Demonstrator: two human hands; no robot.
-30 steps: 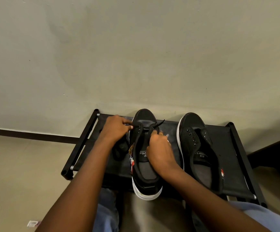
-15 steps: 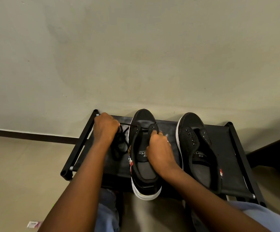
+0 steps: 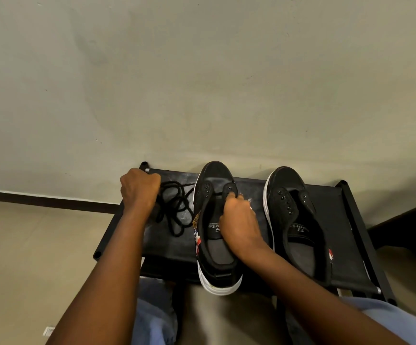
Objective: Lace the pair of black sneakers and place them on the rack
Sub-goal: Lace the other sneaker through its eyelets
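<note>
Head view, looking down at a low black rack (image 3: 346, 220) set against a pale wall (image 3: 202, 83). Rack: fabric shelf stretched between dark tubes with round corner joints; fabric scuffed grey toward the back edge.

On the shelf, two black sneakers, toes to the wall. The left sneaker (image 3: 214, 250) sits near the middle, its heel overhanging the front edge; white rubber sole, canvas-like upper, coloured patches on its outer side, printed insole. Its eyelets look empty. The right sneaker (image 3: 299, 220) lies flat just beside it, well on the fabric, also unlaced, metal-ringed eyelets in a row, small red-and-white tag near the heel.

A black lace (image 3: 177, 210), round cord, lies in loose tangled loops on the shelf, left of the left sneaker.

Left hand (image 3: 139, 190): fingers curled, knuckles up, at the rack's back left corner, gripping one end of the lace. Right hand (image 3: 238, 220): resting over the left sneaker's opening, fingertips pinching the right eyelet flap near the top hole.

Beige tiled floor (image 3: 28, 257), dark skirting (image 3: 40, 199) along the wall. Blue denim knees (image 3: 152, 317) below the rack.
</note>
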